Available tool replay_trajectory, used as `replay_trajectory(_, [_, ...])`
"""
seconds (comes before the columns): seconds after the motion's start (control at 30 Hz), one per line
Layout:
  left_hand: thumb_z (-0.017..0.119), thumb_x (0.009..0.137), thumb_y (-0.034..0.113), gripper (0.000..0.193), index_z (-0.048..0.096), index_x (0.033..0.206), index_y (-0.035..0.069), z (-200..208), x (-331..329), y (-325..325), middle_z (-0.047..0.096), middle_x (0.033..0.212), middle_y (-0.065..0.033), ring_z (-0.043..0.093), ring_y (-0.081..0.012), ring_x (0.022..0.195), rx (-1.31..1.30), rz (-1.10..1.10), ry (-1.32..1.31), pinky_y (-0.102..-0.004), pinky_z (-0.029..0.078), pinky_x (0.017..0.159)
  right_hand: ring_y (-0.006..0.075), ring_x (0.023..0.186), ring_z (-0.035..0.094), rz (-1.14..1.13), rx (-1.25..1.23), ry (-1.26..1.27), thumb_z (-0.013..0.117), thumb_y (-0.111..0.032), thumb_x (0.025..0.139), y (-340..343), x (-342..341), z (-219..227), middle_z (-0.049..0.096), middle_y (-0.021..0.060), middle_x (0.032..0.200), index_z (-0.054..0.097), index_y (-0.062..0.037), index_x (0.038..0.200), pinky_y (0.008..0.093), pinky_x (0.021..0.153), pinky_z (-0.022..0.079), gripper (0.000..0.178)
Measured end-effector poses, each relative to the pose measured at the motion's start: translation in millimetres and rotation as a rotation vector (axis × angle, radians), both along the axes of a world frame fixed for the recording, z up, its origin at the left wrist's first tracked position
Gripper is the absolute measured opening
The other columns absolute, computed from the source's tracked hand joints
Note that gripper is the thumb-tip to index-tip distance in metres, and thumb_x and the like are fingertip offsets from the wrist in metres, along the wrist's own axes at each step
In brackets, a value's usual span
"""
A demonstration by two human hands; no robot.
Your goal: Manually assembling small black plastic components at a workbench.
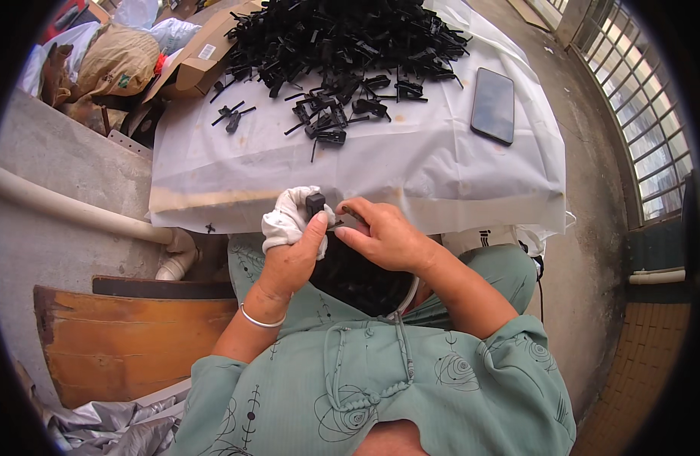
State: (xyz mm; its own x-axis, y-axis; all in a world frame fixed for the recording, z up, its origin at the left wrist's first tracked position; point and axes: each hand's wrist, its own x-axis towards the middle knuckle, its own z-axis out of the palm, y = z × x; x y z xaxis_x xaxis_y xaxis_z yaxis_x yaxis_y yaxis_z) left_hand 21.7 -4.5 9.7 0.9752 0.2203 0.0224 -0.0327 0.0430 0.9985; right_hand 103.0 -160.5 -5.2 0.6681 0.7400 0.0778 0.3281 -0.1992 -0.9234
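My left hand (pixel 293 254) is closed on a small black plastic part (pixel 315 204), with the thumb pressed against it. A bunched white cloth (pixel 287 216) wraps round the fingers of that hand, behind the part. Close by on the right, my right hand (pixel 391 234) has its fingers curled and its thumb near the forefinger. A small dark bit shows at its fingertips, too small to name. Below both hands, between my knees, sits a container with a pale rim (pixel 405 299) and dark contents, partly hidden by my hands.
A large heap of black plastic parts (pixel 342 45) covers the far side of the white-sheeted table (pixel 433 171). One part (pixel 233 118) lies apart at the left. A dark phone (pixel 493 106) rests at the right. Left are a cardboard box (pixel 194 68), pipe (pixel 84 204) and wooden board (pixel 129 342).
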Motion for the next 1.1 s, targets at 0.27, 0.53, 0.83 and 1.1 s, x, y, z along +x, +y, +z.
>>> replay_trajectory(0.27, [0.042,0.092,0.006,0.039,0.033,0.129,0.002,7.3,0.1,-9.0,0.053,0.084,-0.0029,0.042,-0.0040,0.057,0.130,-0.033,0.114,-0.0182,0.036,0.049,0.0210,0.059,0.054,-0.003,0.293,-0.149,0.063,-0.013,0.081,-2.6,5.0,-15.1,0.058,0.0106,0.068,0.061,-0.0004,0.084,0.0313,0.058,0.044,0.013])
replay_trajectory(0.53, [0.045,0.088,0.007,0.034,0.039,0.121,0.002,7.0,-1.9,-4.5,0.046,0.071,0.0027,0.039,-0.0026,0.054,0.064,-0.271,0.216,-0.0182,0.035,0.049,0.0063,0.060,0.040,-0.035,0.234,0.265,0.065,-0.015,0.084,1.5,0.2,-5.7,0.048,-0.0026,0.064,0.056,-0.0013,0.077,0.0243,0.054,0.038,0.017])
replay_trajectory(0.83, [0.045,0.083,0.001,0.029,0.046,0.111,0.002,4.8,2.9,-6.0,0.051,0.086,-0.0031,0.045,-0.0081,0.072,0.043,-0.150,0.219,-0.0219,0.041,0.064,0.0165,0.061,0.043,0.128,0.159,0.038,0.044,-0.021,0.095,-1.2,2.7,-8.6,0.053,0.0076,0.066,0.054,0.0005,0.077,0.0295,0.060,0.041,0.030])
replay_trajectory(1.1, [0.048,0.080,0.003,0.027,0.047,0.107,-0.002,1.8,3.3,-13.1,0.054,0.088,-0.0108,0.054,-0.0186,0.077,0.711,-0.080,-0.219,-0.0273,0.044,0.071,0.0211,0.059,0.045,0.023,0.237,0.079,0.046,-0.018,0.093,7.8,-8.6,-16.7,0.051,0.0137,0.065,0.053,0.0010,0.078,0.0310,0.060,0.042,0.025])
